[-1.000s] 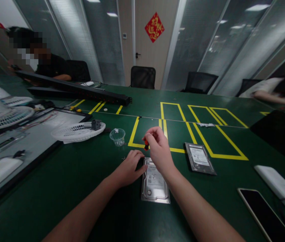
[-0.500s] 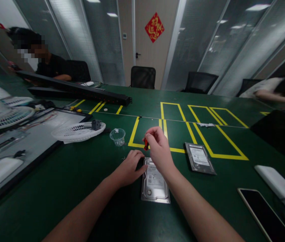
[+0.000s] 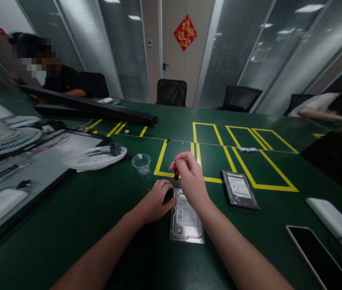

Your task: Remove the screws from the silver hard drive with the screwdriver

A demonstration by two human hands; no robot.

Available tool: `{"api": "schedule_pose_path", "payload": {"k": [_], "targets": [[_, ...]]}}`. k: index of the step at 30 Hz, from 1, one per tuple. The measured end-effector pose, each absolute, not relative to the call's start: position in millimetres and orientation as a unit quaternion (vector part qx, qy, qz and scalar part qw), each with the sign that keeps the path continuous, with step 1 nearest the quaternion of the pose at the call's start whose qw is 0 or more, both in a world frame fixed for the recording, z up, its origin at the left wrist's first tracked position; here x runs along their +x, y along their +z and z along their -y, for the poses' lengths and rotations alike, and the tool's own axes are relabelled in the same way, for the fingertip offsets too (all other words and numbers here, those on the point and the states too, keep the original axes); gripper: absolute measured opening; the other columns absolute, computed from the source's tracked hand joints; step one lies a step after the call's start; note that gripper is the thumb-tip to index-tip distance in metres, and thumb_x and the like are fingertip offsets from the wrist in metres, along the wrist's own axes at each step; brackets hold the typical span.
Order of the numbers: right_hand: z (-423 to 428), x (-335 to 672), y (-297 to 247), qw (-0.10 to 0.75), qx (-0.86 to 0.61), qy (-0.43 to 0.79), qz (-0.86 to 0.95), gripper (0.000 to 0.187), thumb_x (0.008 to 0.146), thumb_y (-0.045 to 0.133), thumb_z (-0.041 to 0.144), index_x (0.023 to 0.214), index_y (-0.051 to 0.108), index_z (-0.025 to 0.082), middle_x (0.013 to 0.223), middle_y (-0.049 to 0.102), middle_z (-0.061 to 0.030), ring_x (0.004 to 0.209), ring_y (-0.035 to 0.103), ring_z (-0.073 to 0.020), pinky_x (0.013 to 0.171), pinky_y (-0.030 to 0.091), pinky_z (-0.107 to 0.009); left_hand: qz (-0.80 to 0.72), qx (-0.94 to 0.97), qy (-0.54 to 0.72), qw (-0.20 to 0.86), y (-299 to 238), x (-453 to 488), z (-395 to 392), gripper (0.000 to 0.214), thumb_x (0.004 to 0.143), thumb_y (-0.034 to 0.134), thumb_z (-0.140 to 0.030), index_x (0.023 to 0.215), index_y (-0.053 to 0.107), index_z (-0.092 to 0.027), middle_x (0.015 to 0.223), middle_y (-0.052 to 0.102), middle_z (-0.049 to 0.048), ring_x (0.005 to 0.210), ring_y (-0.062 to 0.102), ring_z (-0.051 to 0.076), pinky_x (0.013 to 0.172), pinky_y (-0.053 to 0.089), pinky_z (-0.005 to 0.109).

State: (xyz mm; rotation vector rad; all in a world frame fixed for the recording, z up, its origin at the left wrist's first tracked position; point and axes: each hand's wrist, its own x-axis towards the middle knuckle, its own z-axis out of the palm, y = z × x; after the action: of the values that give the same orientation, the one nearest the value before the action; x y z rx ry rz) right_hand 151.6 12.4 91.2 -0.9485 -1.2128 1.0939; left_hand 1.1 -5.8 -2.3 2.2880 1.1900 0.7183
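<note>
A silver hard drive (image 3: 186, 221) with a white label lies flat on the green table in front of me. My left hand (image 3: 159, 199) grips its far left side, thumb on the top face and fingers curled by the far corner. Above the drive's far end, my right hand (image 3: 190, 175) pinches a small red and black screwdriver (image 3: 176, 173), held roughly upright. The screwdriver's tip is too small to make out. Left of the drive's far end, tiny screw-like bits (image 3: 149, 189) lie near my left fingers. A clear plastic cup (image 3: 141, 164) stands just beyond them.
A second hard drive (image 3: 240, 189) lies to the right, near yellow tape outlines (image 3: 275, 188). A phone (image 3: 316, 257) and a white power bank (image 3: 336, 225) sit at the near right. White fan parts (image 3: 94, 158) and a large panel (image 3: 46, 161) occupy the left. Two people sit across the table.
My right fingers and the screwdriver have shifted slightly, as in a small turn. My left hand and the hard drive stay in place.
</note>
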Motion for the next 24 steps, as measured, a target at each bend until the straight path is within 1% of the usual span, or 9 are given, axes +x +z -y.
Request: {"api": "schedule_pose_path", "payload": {"k": [3,6,12,16,24], "targets": [[-13.5,151.3,90.0,0.592,-0.414,0.457,0.519,0.005,0.089,0.059,0.029,0.090,0.057,0.025,0.079,0.062,0.0014,0.072,0.056,-0.0163,0.064,0.045,-0.031,-0.429,0.831,0.269,0.231,-3.2,0.6,5.4,0.024,0.099,0.065,-0.029,0.121,0.063,-0.021,0.128,0.064,0.0124,0.121,0.058,0.031,0.108,0.052,0.053],[-14.4,151.1,88.7,0.592,-0.414,0.464,0.513,0.006,0.090,0.060,0.030,0.090,0.056,0.025,0.077,0.059,0.0022,0.070,0.056,-0.0160,0.064,0.045,-0.031,-0.427,0.830,0.274,0.234,-3.6,0.3,5.3,0.025,0.098,0.066,-0.028,0.122,0.063,-0.021,0.128,0.064,0.0122,0.121,0.058,0.031,0.108,0.052,0.053],[-12.9,150.8,89.7,0.590,-0.401,0.459,0.529,0.010,0.094,0.060,0.032,0.089,0.056,0.025,0.076,0.062,0.0022,0.068,0.054,-0.0154,0.064,0.044,-0.031,-0.429,0.833,0.263,0.231,-4.7,0.9,4.9,0.027,0.099,0.065,-0.029,0.125,0.062,-0.020,0.129,0.063,0.0128,0.122,0.057,0.031,0.108,0.052,0.053],[-11.8,150.3,91.3,0.586,-0.404,0.452,0.537,0.013,0.095,0.059,0.035,0.088,0.056,0.025,0.076,0.062,0.0021,0.068,0.053,-0.0159,0.063,0.043,-0.031,-0.425,0.833,0.272,0.226,-7.1,0.8,4.0,0.025,0.099,0.066,-0.029,0.122,0.063,-0.022,0.127,0.064,0.0121,0.121,0.058,0.032,0.108,0.052,0.053],[-14.5,149.5,87.3,0.596,-0.422,0.442,0.521,0.012,0.089,0.064,0.034,0.089,0.056,0.025,0.078,0.056,0.0022,0.071,0.052,-0.0161,0.064,0.043,-0.032,-0.427,0.832,0.267,0.233,-4.4,0.3,4.7,0.027,0.099,0.065,-0.029,0.125,0.063,-0.022,0.129,0.064,0.0128,0.123,0.058,0.032,0.109,0.052,0.054]]}}
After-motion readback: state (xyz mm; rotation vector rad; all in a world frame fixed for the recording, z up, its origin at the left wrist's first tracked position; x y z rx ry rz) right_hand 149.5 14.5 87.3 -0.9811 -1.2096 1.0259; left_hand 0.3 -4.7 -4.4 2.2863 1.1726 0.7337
